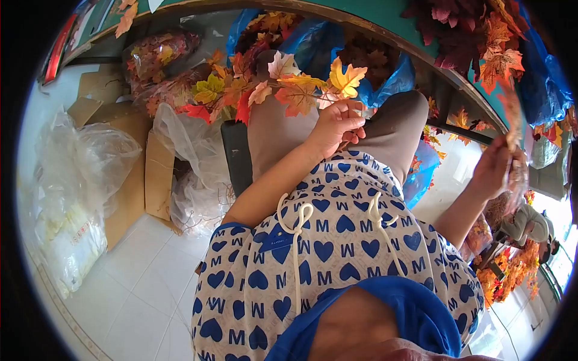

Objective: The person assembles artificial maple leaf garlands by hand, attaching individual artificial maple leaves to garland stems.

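Above my lap, my left hand [342, 127] is closed in a pinch at the right end of an artificial maple leaf garland [295, 96]. The garland's yellow, orange, red and pale pink leaves trail left over my knee. Stretched out to the right, my right hand [498, 169] is closed around blurred, reddish artificial leaves [512, 117]; their number cannot be made out. Just above that hand, orange maple leaves [501, 65] hang over the edge of the green table.
The green table [385, 21] curves across the top, with dark red leaves [454, 36] on it. Blue bags [397, 84] of leaves sit beneath. Cardboard boxes [126, 162] and clear plastic bags [72, 198] stand at left. Another person [528, 225] is at far right near orange leaves.
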The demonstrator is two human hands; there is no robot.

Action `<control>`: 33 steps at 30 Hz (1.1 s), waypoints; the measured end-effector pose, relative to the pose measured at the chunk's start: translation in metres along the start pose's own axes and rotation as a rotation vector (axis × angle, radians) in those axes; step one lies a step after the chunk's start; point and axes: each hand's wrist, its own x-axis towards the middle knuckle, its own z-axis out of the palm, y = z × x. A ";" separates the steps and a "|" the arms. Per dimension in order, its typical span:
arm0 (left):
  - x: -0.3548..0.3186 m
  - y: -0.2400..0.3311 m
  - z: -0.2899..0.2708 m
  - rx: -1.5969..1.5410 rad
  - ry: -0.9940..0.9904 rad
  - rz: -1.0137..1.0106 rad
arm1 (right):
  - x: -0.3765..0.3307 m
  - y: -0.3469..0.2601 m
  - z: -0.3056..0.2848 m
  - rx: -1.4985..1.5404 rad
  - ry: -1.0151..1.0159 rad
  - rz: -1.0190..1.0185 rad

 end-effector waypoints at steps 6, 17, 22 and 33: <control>0.001 -0.003 0.000 -0.003 -0.001 -0.026 | -0.034 0.007 0.129 -1.037 -0.324 0.090; -0.002 -0.003 0.009 -0.007 -0.002 -0.005 | -0.057 0.096 0.159 0.387 0.295 0.886; -0.004 -0.004 0.010 0.117 -0.057 0.067 | -0.052 0.113 0.156 0.462 0.331 0.861; -0.004 -0.005 0.014 0.573 -0.036 0.170 | -0.047 0.116 0.148 0.491 0.321 0.854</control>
